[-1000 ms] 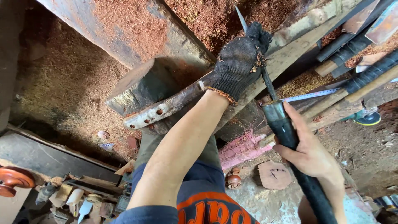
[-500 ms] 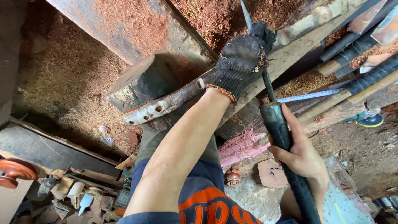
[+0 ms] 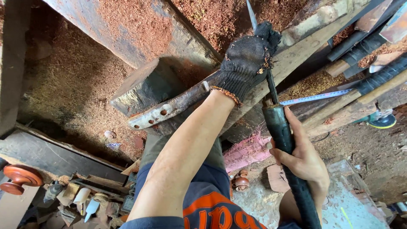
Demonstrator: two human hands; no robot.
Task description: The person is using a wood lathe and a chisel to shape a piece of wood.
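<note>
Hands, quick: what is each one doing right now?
Left hand: gloved, closed over the tool's metal shaft, pressing it onto the rest.
Right hand: bare, closed around the black handle.

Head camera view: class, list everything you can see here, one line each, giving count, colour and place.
Long tool: one, black handle, steel shaft, right of centre.
Metal rest: one, rusty grey, centre.
Sawdust: reddish brown, spread across top and left.
Tape measure blade: one, pale, right.
Turned wooden piece: one, red-brown, lower left.
Pink rag: one, centre bottom.
Left hand: black glove, on the tool shaft.
Right hand: bare, gripping the handle.
</note>
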